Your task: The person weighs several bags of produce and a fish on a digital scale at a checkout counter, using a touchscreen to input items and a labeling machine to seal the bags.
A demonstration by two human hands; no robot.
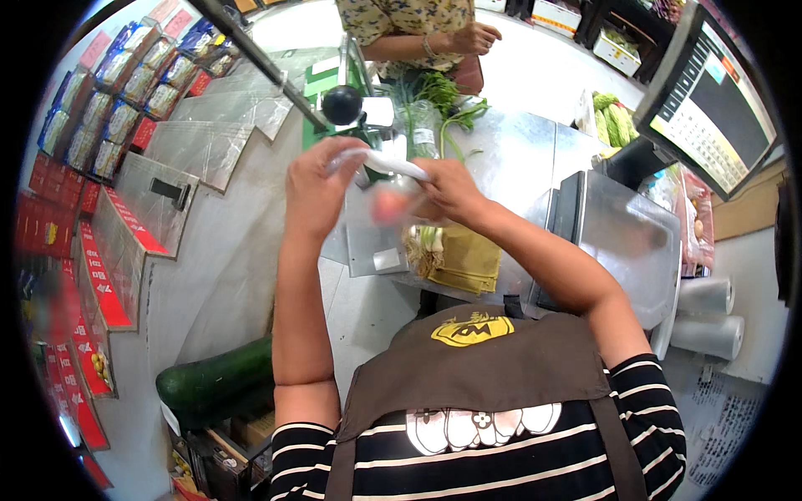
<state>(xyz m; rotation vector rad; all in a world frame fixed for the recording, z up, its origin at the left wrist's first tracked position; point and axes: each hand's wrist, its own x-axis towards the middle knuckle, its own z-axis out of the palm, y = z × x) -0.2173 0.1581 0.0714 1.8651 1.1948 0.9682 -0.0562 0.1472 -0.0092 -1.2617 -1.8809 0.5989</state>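
Note:
Both hands are raised over the near left end of the metal counter (514, 147), one at each end of the twisted top of a clear plastic bag (382, 161). My left hand (319, 188) pinches the left end; my right hand (454, 191) grips the other. Something red and round (390, 205), blurred, hangs in the bag between them. Behind the hands lie leafy greens (438, 94) and a clear bag with a label (424, 134). Below my right hand, green onions with roots (426, 247) lie beside a folded yellow cloth (470, 260).
Another person (407, 31) stands across the counter. A black ball-topped stand (343, 105) is beyond my left hand. At right are a monitor (714, 106), a lidded clear bin (626, 244) and plastic rolls (708, 325). Stepped shelves (207, 147) and a large green gourd (216, 379) are at left.

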